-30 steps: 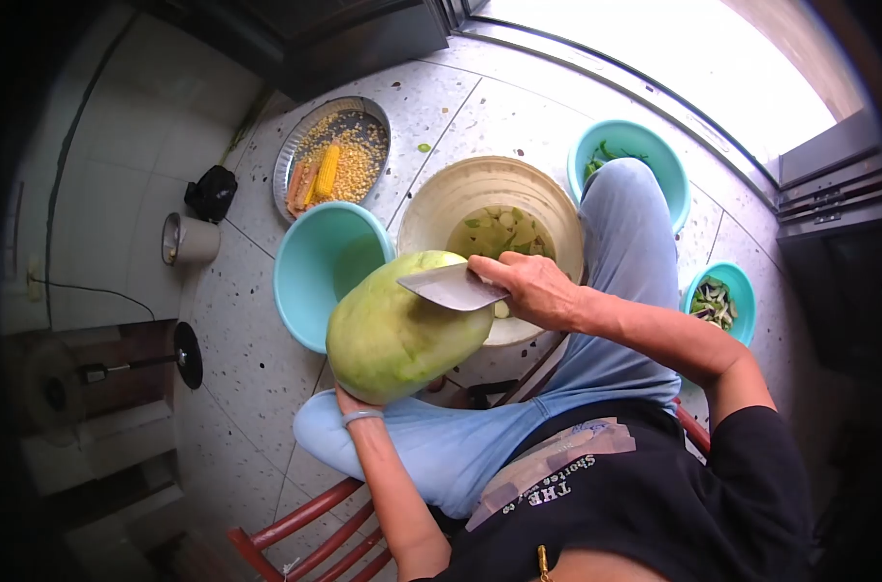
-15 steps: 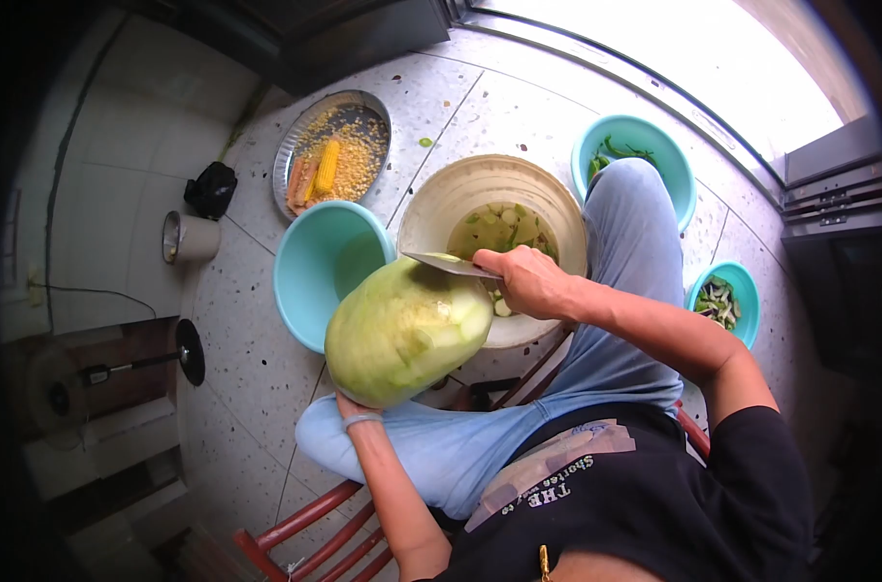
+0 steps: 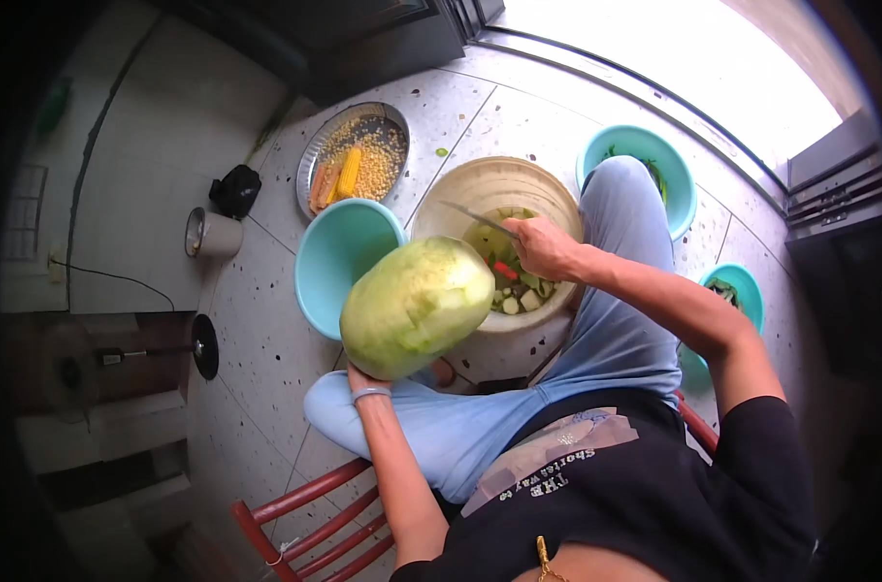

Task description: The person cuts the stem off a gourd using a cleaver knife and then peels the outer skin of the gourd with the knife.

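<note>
A large pale green winter melon (image 3: 417, 308), with peeled strips on its right end, is tilted above my left knee. My left hand (image 3: 365, 377) supports it from below; the fingers are hidden behind it. My right hand (image 3: 548, 248) grips a knife (image 3: 478, 217), its blade pointing left, raised off the melon and over the cream bucket (image 3: 448, 202). Inside the bucket lie green peelings, pale chunks and something red, partly hidden by my right hand. A turquoise basin (image 3: 336, 272) stands just behind the melon on the left.
A metal tray (image 3: 398, 124) holds corn kernels and cobs. Two turquoise bowls with green vegetables stand on the right, one far (image 3: 686, 179) and one nearer (image 3: 751, 303). A small bin (image 3: 218, 236) and a black bag (image 3: 235, 191) are at left. I sit on a red chair (image 3: 300, 500).
The knife has come off the melon's top and moved up and right over the bucket with my right hand. Red and green pieces in the bucket now show. The melon stays in my left hand.
</note>
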`<state>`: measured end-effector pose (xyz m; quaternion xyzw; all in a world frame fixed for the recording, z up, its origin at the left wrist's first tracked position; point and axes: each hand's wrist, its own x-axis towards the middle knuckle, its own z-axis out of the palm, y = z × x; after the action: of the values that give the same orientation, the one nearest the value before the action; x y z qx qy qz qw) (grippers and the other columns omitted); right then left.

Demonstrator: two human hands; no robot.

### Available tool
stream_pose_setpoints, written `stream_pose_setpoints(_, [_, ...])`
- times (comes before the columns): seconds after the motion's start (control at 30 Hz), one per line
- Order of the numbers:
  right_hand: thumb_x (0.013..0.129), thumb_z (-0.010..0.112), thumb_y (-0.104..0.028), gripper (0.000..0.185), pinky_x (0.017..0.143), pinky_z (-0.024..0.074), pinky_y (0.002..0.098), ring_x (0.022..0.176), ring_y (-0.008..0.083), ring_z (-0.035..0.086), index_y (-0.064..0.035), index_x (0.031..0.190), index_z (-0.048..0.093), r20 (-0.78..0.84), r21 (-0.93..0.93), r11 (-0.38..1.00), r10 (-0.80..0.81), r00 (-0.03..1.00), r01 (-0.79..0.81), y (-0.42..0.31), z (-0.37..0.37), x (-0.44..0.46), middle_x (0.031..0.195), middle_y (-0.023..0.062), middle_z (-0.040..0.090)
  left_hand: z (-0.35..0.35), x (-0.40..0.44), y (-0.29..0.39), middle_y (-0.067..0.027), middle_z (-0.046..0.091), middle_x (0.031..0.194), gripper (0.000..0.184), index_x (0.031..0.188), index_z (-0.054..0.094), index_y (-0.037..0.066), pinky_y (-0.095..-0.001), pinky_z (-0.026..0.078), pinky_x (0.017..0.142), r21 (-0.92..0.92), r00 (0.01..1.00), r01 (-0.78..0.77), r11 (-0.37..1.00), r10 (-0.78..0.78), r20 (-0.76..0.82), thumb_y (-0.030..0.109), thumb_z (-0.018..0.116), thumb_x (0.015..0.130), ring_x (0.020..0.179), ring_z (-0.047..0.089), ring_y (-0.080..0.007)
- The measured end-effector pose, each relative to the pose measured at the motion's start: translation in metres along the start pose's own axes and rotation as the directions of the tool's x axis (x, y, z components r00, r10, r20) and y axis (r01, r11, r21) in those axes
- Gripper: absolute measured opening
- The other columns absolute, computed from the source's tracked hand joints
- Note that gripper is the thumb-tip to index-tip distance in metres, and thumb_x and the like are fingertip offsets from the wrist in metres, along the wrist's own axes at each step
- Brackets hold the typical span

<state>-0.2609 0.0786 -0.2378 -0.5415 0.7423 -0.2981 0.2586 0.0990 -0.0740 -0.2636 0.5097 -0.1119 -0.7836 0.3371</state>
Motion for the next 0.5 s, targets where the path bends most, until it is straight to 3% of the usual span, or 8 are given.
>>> stream_pose_setpoints(0.07, [0.079,0.057,-0.003,0.037,0.061,0.0508,0.0493,0.074,0.0402,0.065,-0.0090,0.116,0.056,-0.050,-0.080,0.969,-0.237,0.970,0.232,-0.023,-0.020,-0.005,0.078,0.0207,0.064,0.007,-0.001,0.002,-0.0143,0.049,0.142,0.051,0.139,0.047,0.010,-0.0537,0.041,0.105,0.013,1.000,-0.004,1.000,0.004,-0.002,0.041,0.039,0.100,0.130,0.047,-0.0346])
stream_pose_setpoints(0.17, [0.088,0.055,-0.014,0.037,0.056,0.0491,0.0478,0.065,0.0366,0.061,-0.0171,0.124,0.044,-0.010,-0.240,0.886,-0.410,0.912,0.396,-0.053,-0.028,-0.038,0.081,0.0156,0.054,0.010,-0.002,-0.001,-0.0145,0.049,0.143,0.050,0.139,0.047,0.008,-0.0538,0.041,0.105,-0.037,0.999,-0.029,0.999,0.030,0.025,0.040,0.038,0.101,0.130,0.047,-0.0347])
stream_pose_setpoints(0.2, [0.091,0.053,-0.015,0.036,0.056,0.0470,0.0448,0.063,0.0307,0.059,-0.0168,0.126,0.044,-0.046,-0.296,0.836,-0.496,0.867,0.463,-0.051,-0.020,-0.044,0.077,0.0123,0.051,0.005,0.003,-0.001,-0.0146,0.049,0.143,0.050,0.139,0.047,0.008,-0.0540,0.041,0.105,-0.063,0.998,-0.015,0.998,0.018,0.053,0.039,0.038,0.101,0.130,0.048,-0.0348])
stream_pose_setpoints(0.3, [0.092,0.055,-0.019,0.039,0.058,0.0407,0.0352,0.062,0.0208,0.050,-0.0151,0.129,0.044,-0.060,-0.450,0.756,-0.557,0.829,0.475,-0.048,-0.005,-0.061,0.075,0.0060,0.046,0.006,0.002,0.000,-0.0143,0.049,0.142,0.049,0.138,0.048,0.008,-0.0538,0.041,0.106,-0.082,0.998,0.023,0.996,-0.018,0.059,0.039,0.039,0.101,0.129,0.048,-0.0347])
stream_pose_setpoints(0.5, [0.087,0.067,-0.019,0.040,0.055,0.0382,0.0334,0.062,0.0184,0.049,-0.0125,0.123,0.051,-0.204,-0.506,0.713,-0.645,0.736,0.485,-0.055,0.005,-0.055,0.074,0.0057,0.046,0.011,-0.002,0.000,-0.0137,0.051,0.141,0.049,0.138,0.049,0.009,-0.0532,0.041,0.105,-0.059,1.000,0.023,0.998,-0.021,0.023,0.040,0.040,0.100,0.129,0.049,-0.0344])
